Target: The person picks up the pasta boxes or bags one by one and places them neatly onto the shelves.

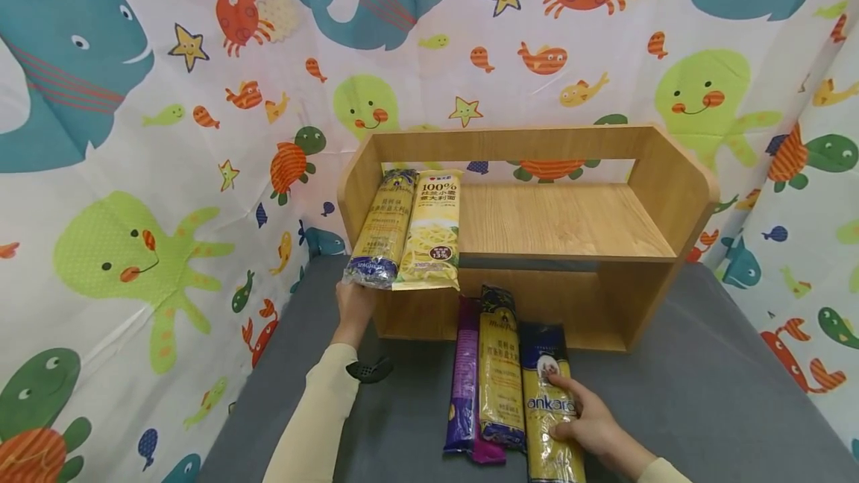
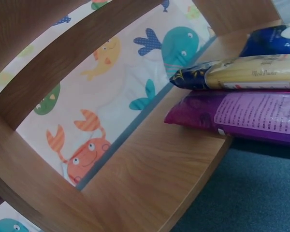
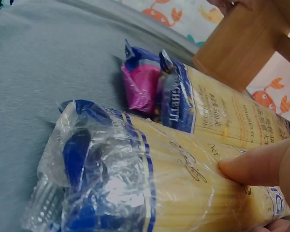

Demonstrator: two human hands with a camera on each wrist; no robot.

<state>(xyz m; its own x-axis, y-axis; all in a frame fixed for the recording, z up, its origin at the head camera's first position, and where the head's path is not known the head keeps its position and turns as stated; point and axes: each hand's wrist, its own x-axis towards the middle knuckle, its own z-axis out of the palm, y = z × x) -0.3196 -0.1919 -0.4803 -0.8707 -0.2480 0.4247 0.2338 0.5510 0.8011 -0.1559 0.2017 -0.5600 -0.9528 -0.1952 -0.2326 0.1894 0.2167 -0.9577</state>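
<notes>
My right hand grips a blue and yellow ankara spaghetti pack by its sides. In the right wrist view the thumb presses on its clear film. Left of it lie another yellow spaghetti pack and a purple pack, their far ends on the shelf's bottom board. My left hand grips the front left edge of the wooden shelf, its fingers partly hidden under the packs above. On the upper board, a blue-ended spaghetti pack leans beside a yellow noodle pack.
The two-level shelf stands at the back of a grey-covered table. Behind it and at both sides hangs a sea-animal curtain. A dark oval object is by the left wrist.
</notes>
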